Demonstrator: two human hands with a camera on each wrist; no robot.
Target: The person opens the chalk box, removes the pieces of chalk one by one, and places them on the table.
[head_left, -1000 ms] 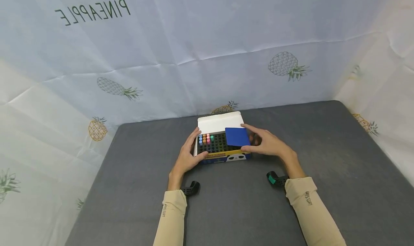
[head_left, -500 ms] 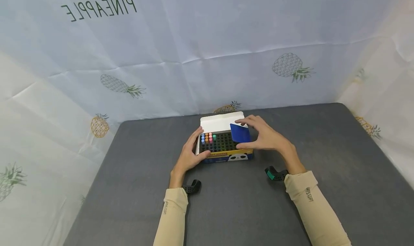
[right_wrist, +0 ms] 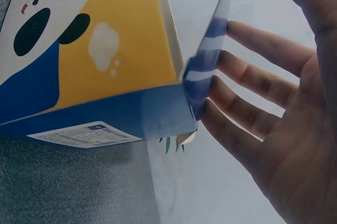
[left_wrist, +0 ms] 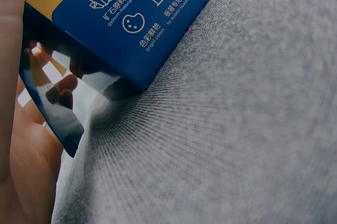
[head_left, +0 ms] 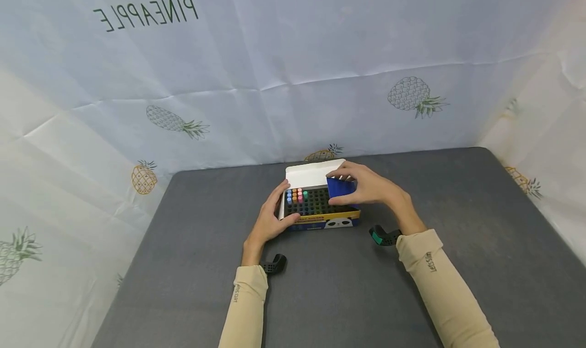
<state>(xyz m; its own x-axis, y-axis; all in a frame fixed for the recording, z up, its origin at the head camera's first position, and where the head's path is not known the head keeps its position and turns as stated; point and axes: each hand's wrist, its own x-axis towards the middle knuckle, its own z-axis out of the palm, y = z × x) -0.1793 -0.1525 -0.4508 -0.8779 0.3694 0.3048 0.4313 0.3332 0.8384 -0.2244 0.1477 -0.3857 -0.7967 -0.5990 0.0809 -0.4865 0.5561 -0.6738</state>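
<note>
A chalk box (head_left: 318, 223), blue and yellow with a panda on its front, lies on the table. Inside, coloured chalk sticks (head_left: 295, 195) fill holes at the left of a dark holder (head_left: 316, 201). My left hand (head_left: 269, 218) grips the box's left end, thumb at the front edge and fingers toward the back; in the left wrist view a shiny end flap (left_wrist: 58, 113) sticks out there. At the right end, my right hand (head_left: 366, 185) has its fingers against the outside of the blue end flap (right_wrist: 210, 50), which stands raised. In the right wrist view those fingers look fairly straight.
The white inside of the box's lid (head_left: 309, 176) stands up at the back. Grey cloth covers the table (head_left: 320, 287). A pale curtain (head_left: 256, 119) printed with pineapples hangs right behind the table, with more fabric at both sides.
The blue right flap, lying nearly flat over the box a second ago, has tilted upward, and my right hand has moved left over it. My left hand keeps its hold on the box.
</note>
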